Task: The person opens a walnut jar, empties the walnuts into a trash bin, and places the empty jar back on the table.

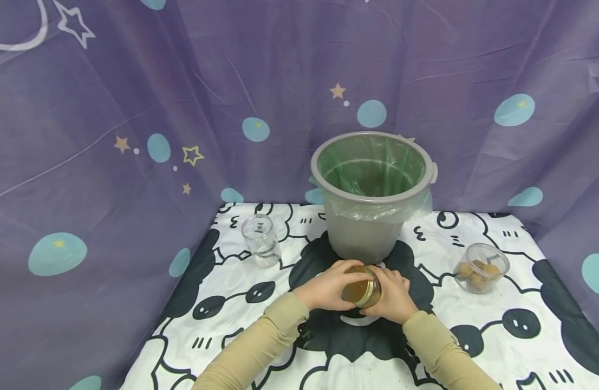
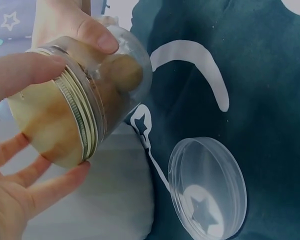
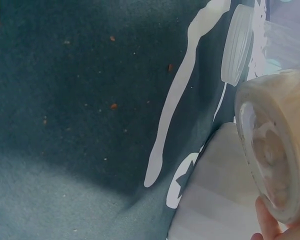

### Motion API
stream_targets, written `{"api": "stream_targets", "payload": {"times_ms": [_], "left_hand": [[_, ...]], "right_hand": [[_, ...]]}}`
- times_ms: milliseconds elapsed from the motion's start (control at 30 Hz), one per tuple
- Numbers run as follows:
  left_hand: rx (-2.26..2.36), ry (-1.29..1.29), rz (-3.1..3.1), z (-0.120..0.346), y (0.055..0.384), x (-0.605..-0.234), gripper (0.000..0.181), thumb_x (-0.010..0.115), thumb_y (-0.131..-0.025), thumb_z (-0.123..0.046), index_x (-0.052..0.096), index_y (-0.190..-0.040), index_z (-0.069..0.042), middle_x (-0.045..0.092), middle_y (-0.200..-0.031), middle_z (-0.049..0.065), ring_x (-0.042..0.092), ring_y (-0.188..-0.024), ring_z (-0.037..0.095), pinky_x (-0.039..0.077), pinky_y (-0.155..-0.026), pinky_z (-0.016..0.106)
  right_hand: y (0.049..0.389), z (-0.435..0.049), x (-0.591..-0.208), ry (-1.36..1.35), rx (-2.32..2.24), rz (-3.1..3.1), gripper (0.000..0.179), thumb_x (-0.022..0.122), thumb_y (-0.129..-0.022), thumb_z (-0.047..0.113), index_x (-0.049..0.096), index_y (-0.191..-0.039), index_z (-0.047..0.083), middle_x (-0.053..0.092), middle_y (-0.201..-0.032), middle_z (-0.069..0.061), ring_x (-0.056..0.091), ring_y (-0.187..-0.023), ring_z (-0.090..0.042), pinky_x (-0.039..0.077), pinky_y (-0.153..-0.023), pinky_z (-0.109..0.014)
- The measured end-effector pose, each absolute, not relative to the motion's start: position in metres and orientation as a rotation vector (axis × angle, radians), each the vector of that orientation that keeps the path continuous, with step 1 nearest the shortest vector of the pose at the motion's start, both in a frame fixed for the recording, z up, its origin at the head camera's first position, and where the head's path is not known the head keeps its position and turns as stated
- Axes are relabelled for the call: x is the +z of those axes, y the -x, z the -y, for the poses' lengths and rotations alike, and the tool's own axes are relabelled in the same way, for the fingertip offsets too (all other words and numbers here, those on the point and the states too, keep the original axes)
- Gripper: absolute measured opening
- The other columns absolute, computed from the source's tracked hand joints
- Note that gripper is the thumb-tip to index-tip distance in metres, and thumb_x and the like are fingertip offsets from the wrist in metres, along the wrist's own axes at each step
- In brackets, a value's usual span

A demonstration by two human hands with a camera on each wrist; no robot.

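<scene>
Both hands hold a clear jar (image 2: 110,75) with a gold screw lid (image 2: 45,120), tilted on its side close in front of the bin. My left hand (image 1: 331,287) grips the lid, thumb and fingertips spread round its rim. My right hand (image 1: 391,295) holds the jar's body, its thumb lying along the side in the left wrist view. Round brown pieces (image 2: 122,72) show through the jar wall. In the right wrist view the jar's base (image 3: 270,155) faces the camera. A clear round lid (image 2: 207,190) lies on the cloth below the jar; the hands hide it in the head view.
A grey bin (image 1: 363,233) with a green liner stands behind the hands. At the left is a clear jar (image 1: 261,241); at the right, another clear jar (image 1: 482,268) contains several brown balls. Small crumbs (image 3: 114,106) dot the patterned cloth (image 1: 358,374). A purple curtain (image 1: 280,65) hangs behind.
</scene>
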State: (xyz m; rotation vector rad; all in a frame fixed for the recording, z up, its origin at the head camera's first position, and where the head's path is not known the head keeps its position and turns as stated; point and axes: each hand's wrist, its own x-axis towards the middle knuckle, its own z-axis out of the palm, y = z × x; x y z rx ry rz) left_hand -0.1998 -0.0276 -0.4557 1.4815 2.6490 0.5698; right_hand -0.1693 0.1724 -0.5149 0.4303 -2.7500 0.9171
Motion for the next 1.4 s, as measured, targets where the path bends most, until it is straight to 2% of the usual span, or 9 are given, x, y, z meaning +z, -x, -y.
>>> {"api": "stream_targets", "payload": {"times_ms": [400, 567, 867, 1033, 1100, 1200, 1267, 1400], "left_hand": [[0.695, -1.166, -2.745, 0.023, 0.192, -0.458, 0.068, 0.074, -0.08, -0.04, 0.045, -0.14, -0.028, 0.045, -0.127, 0.007, 0.047, -0.11, 0.021, 0.05, -0.088, 0.028], [0.762, -1.018, -2.793, 0.018, 0.189, -0.459, 0.065, 0.07, -0.082, -0.046, 0.045, -0.139, -0.028, 0.047, -0.12, 0.01, 0.049, -0.104, 0.023, 0.051, -0.082, 0.029], [0.792, -0.768, -2.822, 0.007, 0.184, -0.457, 0.065, 0.06, -0.087, -0.053, 0.042, -0.14, -0.02, 0.05, -0.116, 0.018, 0.053, -0.096, 0.026, 0.051, -0.071, 0.028], [0.747, -0.916, -2.762, 0.014, 0.187, -0.457, 0.073, 0.063, -0.086, -0.051, 0.035, -0.146, -0.021, 0.046, -0.127, 0.018, 0.051, -0.11, 0.03, 0.051, -0.085, 0.032], [0.702, -1.074, -2.716, 0.019, 0.189, -0.457, 0.077, 0.068, -0.084, -0.046, 0.032, -0.148, -0.023, 0.039, -0.138, 0.016, 0.045, -0.122, 0.031, 0.05, -0.092, 0.034], [0.614, -1.354, -2.652, 0.026, 0.193, -0.457, 0.078, 0.074, -0.081, -0.035, 0.035, -0.147, -0.023, 0.027, -0.15, 0.013, 0.033, -0.134, 0.031, 0.045, -0.1, 0.034], [0.565, -1.492, -2.616, 0.029, 0.195, -0.456, 0.075, 0.076, -0.08, -0.028, 0.038, -0.145, -0.022, 0.024, -0.153, 0.012, 0.027, -0.138, 0.029, 0.044, -0.102, 0.032], [0.523, -1.595, -2.598, 0.033, 0.198, -0.454, 0.07, 0.076, -0.079, -0.017, 0.044, -0.142, -0.02, 0.029, -0.151, 0.012, 0.029, -0.136, 0.027, 0.044, -0.101, 0.029]], "right_hand": [[0.17, -0.171, -0.515, -0.413, 0.886, 2.736, 0.095, 0.093, -0.045, 0.032, 0.053, -0.127, 0.006, 0.06, -0.111, -0.016, 0.048, -0.098, -0.035, 0.026, -0.085, -0.056], [0.171, -0.171, -0.514, -0.392, 0.891, 2.738, 0.096, 0.093, -0.046, 0.033, 0.052, -0.128, 0.007, 0.06, -0.111, -0.016, 0.048, -0.098, -0.035, 0.025, -0.085, -0.055], [0.171, -0.169, -0.513, -0.373, 0.904, 2.726, 0.093, 0.093, -0.045, 0.033, 0.053, -0.126, 0.011, 0.06, -0.112, -0.015, 0.048, -0.099, -0.035, 0.025, -0.086, -0.057], [0.17, -0.17, -0.514, -0.378, 0.896, 2.721, 0.094, 0.093, -0.045, 0.032, 0.052, -0.126, 0.009, 0.06, -0.112, -0.016, 0.048, -0.1, -0.036, 0.026, -0.086, -0.056], [0.17, -0.17, -0.514, -0.392, 0.889, 2.718, 0.094, 0.093, -0.045, 0.031, 0.052, -0.126, 0.009, 0.06, -0.112, -0.016, 0.048, -0.1, -0.036, 0.027, -0.085, -0.056], [0.171, -0.171, -0.514, -0.418, 0.884, 2.723, 0.095, 0.094, -0.045, 0.031, 0.052, -0.128, 0.008, 0.06, -0.113, -0.016, 0.048, -0.1, -0.036, 0.028, -0.083, -0.055], [0.17, -0.171, -0.513, -0.428, 0.893, 2.729, 0.096, 0.094, -0.045, 0.031, 0.052, -0.128, 0.008, 0.06, -0.114, -0.017, 0.048, -0.1, -0.036, 0.028, -0.083, -0.056], [0.169, -0.171, -0.514, -0.424, 0.917, 2.742, 0.096, 0.094, -0.045, 0.031, 0.052, -0.128, 0.007, 0.06, -0.115, -0.017, 0.048, -0.1, -0.035, 0.026, -0.085, -0.055]]}}
